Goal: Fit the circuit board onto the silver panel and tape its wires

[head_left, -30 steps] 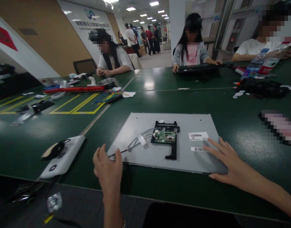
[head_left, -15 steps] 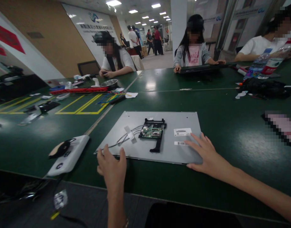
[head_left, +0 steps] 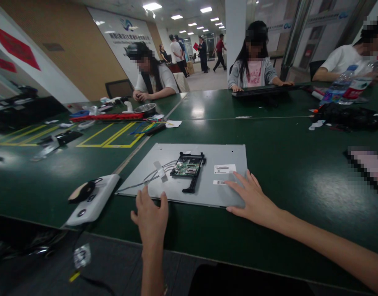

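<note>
A flat grey metal panel [head_left: 204,164], like the back of a display, lies on the green table in front of me. On it sit a green circuit board [head_left: 187,166] and a black plastic bracket [head_left: 191,183]. Grey cables run from the board to the panel's near left corner, under a strip of tape [head_left: 160,171]. My right hand [head_left: 253,197] rests with spread fingers over the panel's right near corner, beside two white labels [head_left: 225,169]. At the near left edge, my left hand [head_left: 151,213] has its fingers apart and holds nothing.
A white power bank-like box [head_left: 99,201] with a dark and tan item [head_left: 82,191] on it lies to the left. A phone-like slab [head_left: 366,166] is at the right. Across the table are co-workers, bottles [head_left: 339,84] and a red strip [head_left: 108,116].
The panel has shifted a little to the left relative to the table, and my right hand has moved left with it. My left hand has moved slightly right along the near edge.
</note>
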`<state>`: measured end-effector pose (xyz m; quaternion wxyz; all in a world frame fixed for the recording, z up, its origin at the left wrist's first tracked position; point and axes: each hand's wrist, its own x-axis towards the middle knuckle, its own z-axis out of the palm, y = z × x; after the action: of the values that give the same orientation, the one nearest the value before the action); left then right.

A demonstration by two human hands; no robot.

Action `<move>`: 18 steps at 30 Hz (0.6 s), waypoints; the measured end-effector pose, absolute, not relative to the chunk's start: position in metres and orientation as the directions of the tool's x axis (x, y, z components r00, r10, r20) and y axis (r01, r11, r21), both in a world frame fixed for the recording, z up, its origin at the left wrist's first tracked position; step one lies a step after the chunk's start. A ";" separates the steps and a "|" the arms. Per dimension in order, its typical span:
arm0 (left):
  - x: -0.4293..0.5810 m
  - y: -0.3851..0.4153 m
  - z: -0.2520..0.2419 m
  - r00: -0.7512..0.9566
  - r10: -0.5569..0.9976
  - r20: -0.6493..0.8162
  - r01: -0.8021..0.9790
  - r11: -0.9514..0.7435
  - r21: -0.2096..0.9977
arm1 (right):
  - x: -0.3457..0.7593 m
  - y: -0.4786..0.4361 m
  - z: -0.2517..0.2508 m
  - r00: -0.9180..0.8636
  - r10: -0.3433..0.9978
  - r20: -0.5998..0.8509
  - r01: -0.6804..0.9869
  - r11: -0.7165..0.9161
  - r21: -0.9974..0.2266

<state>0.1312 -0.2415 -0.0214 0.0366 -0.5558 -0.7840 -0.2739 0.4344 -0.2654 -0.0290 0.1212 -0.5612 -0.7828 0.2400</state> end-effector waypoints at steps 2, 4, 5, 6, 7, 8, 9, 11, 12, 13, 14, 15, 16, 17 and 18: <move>0.128 -0.240 -0.024 -0.339 0.856 0.391 0.903 0.180 0.390 | 0.432 -0.264 -0.029 -0.350 0.934 -0.079 0.815 0.261 -0.517; 0.124 -0.239 -0.027 -0.300 0.857 0.419 0.911 0.128 0.391 | 0.430 -0.263 -0.029 -0.366 0.928 -0.072 0.806 0.277 -0.524; 0.123 -0.238 -0.028 -0.285 0.857 0.429 0.914 0.109 0.390 | 0.429 -0.262 -0.029 -0.377 0.924 -0.067 0.800 0.288 -0.525; 0.122 -0.237 -0.029 -0.273 0.858 0.435 0.917 0.096 0.387 | 0.428 -0.262 -0.029 -0.387 0.920 -0.059 0.796 0.301 -0.525; 0.121 -0.236 -0.030 -0.263 0.859 0.439 0.920 0.087 0.381 | 0.428 -0.262 -0.029 -0.396 0.917 -0.052 0.794 0.314 -0.521; 0.120 -0.236 -0.032 -0.256 0.861 0.440 0.924 0.085 0.373 | 0.428 -0.261 -0.028 -0.403 0.914 -0.046 0.793 0.324 -0.516; 0.119 -0.235 -0.033 -0.252 0.862 0.439 0.928 0.088 0.361 | 0.428 -0.261 -0.028 -0.408 0.912 -0.044 0.793 0.330 -0.512; 0.119 -0.234 -0.035 -0.246 0.870 0.426 0.938 0.104 0.330 | 0.428 -0.261 -0.028 -0.415 0.909 -0.049 0.793 0.334 -0.510; 0.119 -0.234 -0.036 -0.245 0.876 0.416 0.943 0.115 0.314 | 0.428 -0.261 -0.028 -0.414 0.909 -0.054 0.794 0.332 -0.510; 0.120 -0.234 -0.037 -0.248 0.880 0.406 0.945 0.128 0.300 | 0.428 -0.261 -0.028 -0.411 0.910 -0.059 0.796 0.327 -0.509; 0.121 -0.234 -0.036 -0.252 0.883 0.396 0.947 0.141 0.288 | 0.428 -0.262 -0.028 -0.407 0.911 -0.061 0.799 0.323 -0.506; 0.122 -0.234 -0.036 -0.258 0.883 0.392 0.948 0.153 0.280 | 0.427 -0.262 -0.028 -0.402 0.914 -0.060 0.803 0.320 -0.503; 0.123 -0.235 -0.034 -0.267 0.878 0.397 0.948 0.165 0.273 | 0.427 -0.262 -0.028 -0.398 0.916 -0.058 0.805 0.318 -0.500; 0.125 -0.235 -0.032 -0.274 0.868 0.415 0.949 0.172 0.265 | 0.427 -0.263 -0.028 -0.396 0.916 -0.055 0.806 0.319 -0.498; 0.127 -0.235 -0.030 -0.269 0.856 0.441 0.952 0.167 0.256 | 0.427 -0.263 -0.028 -0.396 0.917 -0.051 0.806 0.320 -0.498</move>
<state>0.1270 -0.2354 -0.0298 0.0973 -0.5968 -0.7576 -0.2458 0.4268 -0.2632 -0.0282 0.1208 -0.5361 -0.8035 0.2290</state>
